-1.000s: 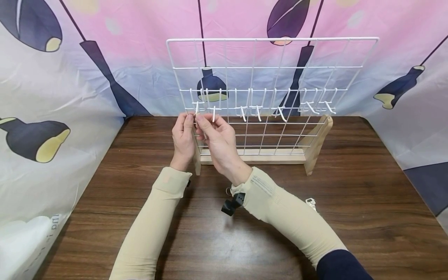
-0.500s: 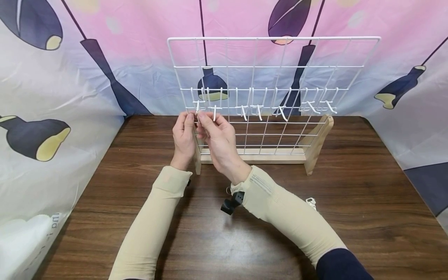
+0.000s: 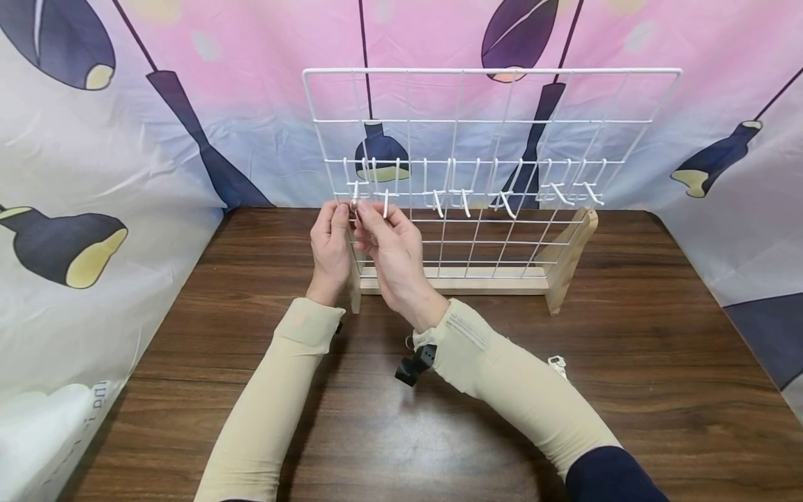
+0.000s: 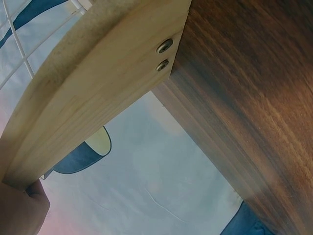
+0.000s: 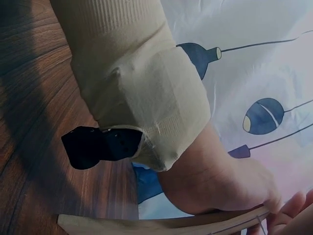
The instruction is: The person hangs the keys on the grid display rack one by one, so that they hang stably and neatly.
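Note:
My left hand is at the upper end of the stand's left wooden leg, its fingers curled round the top. In the head view, my right hand meets it from the right, thumb and fingers pinched together. A small shiny piece shows between the two thumbs; I cannot tell its kind. The white wire grid panel stands upright behind the hands. Just above the fingertips hang white wire hooks. In the right wrist view, the fingers crowd together at the wooden leg's tip.
Several more white hooks hang along the grid to the right. The right wooden leg and a wooden base bar support it. A small white piece lies on the brown table, partly behind the right sleeve. Patterned cloth surrounds the table.
Both hands stay at the same corner of the stand with only slight finger movement. The small shiny piece between the thumbs shows more plainly now.

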The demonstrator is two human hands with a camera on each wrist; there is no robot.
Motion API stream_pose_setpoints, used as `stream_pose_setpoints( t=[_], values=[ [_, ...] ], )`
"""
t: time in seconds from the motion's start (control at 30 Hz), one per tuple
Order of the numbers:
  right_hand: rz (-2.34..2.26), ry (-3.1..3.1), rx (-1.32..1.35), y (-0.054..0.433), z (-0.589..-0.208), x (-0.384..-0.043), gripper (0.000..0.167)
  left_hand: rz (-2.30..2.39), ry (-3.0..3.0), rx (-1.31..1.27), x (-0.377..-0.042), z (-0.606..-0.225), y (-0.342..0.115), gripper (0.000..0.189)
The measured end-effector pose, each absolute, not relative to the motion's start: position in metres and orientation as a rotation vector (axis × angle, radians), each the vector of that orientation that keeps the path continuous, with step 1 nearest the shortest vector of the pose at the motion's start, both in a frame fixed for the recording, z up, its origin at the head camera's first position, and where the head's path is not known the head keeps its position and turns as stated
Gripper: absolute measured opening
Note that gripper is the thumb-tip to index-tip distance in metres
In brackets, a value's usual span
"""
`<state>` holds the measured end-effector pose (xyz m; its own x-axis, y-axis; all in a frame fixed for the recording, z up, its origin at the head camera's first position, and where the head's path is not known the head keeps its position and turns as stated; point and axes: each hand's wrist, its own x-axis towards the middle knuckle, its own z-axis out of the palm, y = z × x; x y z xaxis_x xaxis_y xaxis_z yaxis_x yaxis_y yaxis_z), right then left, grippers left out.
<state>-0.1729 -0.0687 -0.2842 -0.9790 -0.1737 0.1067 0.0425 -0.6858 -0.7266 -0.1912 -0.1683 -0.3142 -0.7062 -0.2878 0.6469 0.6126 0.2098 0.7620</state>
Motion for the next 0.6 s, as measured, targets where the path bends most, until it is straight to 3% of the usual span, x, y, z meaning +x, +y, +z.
stream_pose_setpoints(
  t=[0.43, 0.6],
  values=[
    [-2.713, 1.297, -0.210, -0.049, -0.304, -0.177, 0.009, -1.672, -1.731, -0.341, -0.211, -0.336, -0.178, 0.025],
    [-2.648, 1.397, -0.171, -0.031, -0.313, -0.180, 0.004, -1.717, -1.670, -0.370, -0.214, -0.338, -0.179, 0.025]
  ],
)
